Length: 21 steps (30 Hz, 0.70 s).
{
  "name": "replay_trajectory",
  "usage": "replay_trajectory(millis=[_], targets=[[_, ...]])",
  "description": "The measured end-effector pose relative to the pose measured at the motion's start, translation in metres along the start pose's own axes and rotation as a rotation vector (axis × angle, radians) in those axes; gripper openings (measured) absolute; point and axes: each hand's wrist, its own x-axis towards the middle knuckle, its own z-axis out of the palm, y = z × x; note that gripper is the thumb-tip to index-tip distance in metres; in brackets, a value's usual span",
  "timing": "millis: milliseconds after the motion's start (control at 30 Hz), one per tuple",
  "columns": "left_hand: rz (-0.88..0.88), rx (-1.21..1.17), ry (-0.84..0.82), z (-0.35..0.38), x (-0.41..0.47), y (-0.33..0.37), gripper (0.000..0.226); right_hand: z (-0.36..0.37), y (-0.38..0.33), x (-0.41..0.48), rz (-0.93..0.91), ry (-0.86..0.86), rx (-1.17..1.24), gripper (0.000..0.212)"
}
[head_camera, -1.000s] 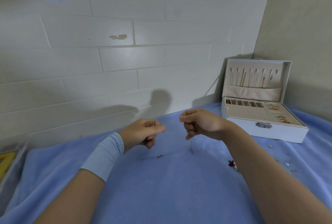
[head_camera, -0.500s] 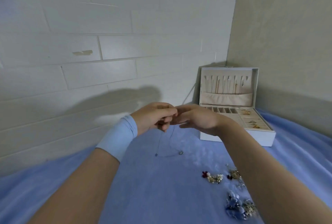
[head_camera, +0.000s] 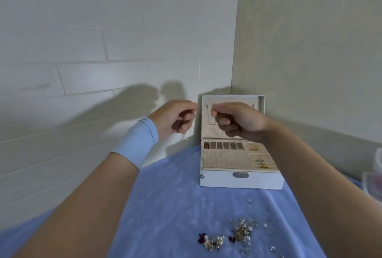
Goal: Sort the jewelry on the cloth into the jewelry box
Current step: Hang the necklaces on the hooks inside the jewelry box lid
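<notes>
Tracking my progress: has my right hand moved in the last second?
Yes. The right hand, earlier left of the jewelry box, now sits in front of its open lid: it moved right and up.

Jewelry box (head_camera: 223,181) sits on cloth (head_camera: 165,206) in the wall corner, lid (head_camera: 208,131) upright behind its tray. Loose jewelry (head_camera: 239,233) on cloth in front of the box. Containers (head_camera: 375,183) right of box. Left hand (head_camera: 175,116) and right hand (head_camera: 237,120) side by side before lid, each pinching the necklace (head_camera: 186,139), barely visible.

Two hands (head_camera: 175,118) (head_camera: 239,121), one jewelry box (head_camera: 219,182), one cloth (head_camera: 165,206), one wristband (head_camera: 136,140), two jewelry heaps (head_camera: 213,242) (head_camera: 241,233)
</notes>
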Motion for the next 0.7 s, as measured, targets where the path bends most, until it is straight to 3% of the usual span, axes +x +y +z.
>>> replay_trajectory(millis=[200, 433, 600, 700], targets=[[0.074, -0.075, 0.02, 0.032, 0.052, -0.002, 0.025, -0.058, -0.004, 0.001, 0.013, 0.156, -0.122, 0.025], [0.147, 0.215, 0.177, 0.083, 0.12, -0.01, 0.017, -0.113, 0.022, 0.011, 0.092, 0.557, -0.255, 0.023], [0.165, 0.395, 0.344, 0.109, 0.169, -0.032, 0.026, -0.141, 0.053, 0.021, 0.102, 0.829, -0.326, 0.022], [0.187, 0.502, 0.352, 0.123, 0.19, -0.041, 0.047, -0.151, 0.068, 0.028, 0.076, 0.946, -0.4, 0.02]])
